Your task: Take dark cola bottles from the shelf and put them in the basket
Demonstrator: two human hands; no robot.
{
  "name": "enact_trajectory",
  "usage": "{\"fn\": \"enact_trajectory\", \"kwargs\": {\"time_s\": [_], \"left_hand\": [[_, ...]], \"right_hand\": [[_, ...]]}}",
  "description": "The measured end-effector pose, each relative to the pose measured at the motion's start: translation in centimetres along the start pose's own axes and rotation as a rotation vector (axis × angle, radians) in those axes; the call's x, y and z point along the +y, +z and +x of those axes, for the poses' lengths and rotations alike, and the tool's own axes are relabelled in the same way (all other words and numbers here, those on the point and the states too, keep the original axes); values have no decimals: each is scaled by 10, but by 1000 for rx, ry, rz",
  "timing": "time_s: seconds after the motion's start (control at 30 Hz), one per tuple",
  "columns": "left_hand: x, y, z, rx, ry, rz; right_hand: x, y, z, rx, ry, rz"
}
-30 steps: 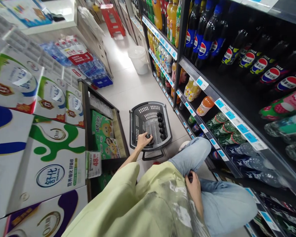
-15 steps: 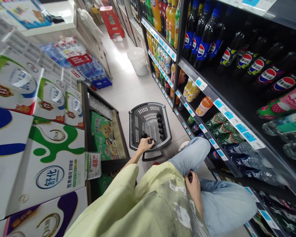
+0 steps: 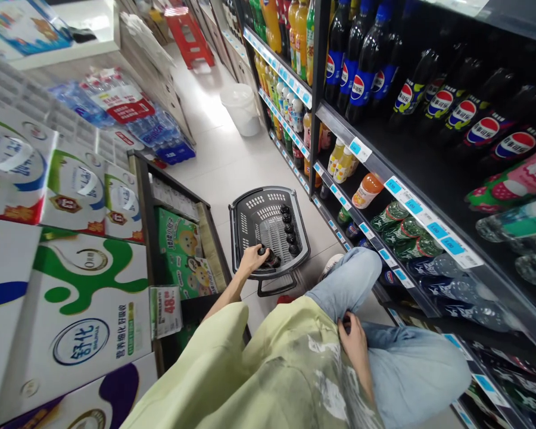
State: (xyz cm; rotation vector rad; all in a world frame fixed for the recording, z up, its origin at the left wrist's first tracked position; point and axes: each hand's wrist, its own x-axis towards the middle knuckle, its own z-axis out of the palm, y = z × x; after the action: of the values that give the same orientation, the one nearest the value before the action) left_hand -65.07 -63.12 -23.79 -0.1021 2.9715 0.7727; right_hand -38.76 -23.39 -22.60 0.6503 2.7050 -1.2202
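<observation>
There are two hands (image 3: pixel 251 260), one basket (image 3: pixel 265 229) and one white bucket (image 3: pixel 243 111).

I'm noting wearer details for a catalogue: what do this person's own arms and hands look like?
The left hand and right hand wear no gloves. The left sleeve is loose, plain pale yellow-green, ending well above the wrist; no watch or bracelet shows on the left forearm. A grey-and-white print marks the shirt near the right arm.
</observation>
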Motion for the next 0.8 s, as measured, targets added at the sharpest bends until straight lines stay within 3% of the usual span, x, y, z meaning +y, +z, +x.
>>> {"fn": "enact_trajectory", "kwargs": {"time_s": [0.17, 0.3, 0.57, 0.8], "left_hand": [[-18, -17, 41, 11, -22, 131], [-36, -16, 73, -33, -36, 193], [-89, 23, 133, -266, -160, 324], [-117, 65, 148, -421, -342, 393]], "right_hand": [[2, 1, -2, -21, 1, -32], [6, 7, -5, -8, 31, -42], [-4, 11, -15, -69, 226, -27], [-21, 3, -9, -123, 309, -33]]}}
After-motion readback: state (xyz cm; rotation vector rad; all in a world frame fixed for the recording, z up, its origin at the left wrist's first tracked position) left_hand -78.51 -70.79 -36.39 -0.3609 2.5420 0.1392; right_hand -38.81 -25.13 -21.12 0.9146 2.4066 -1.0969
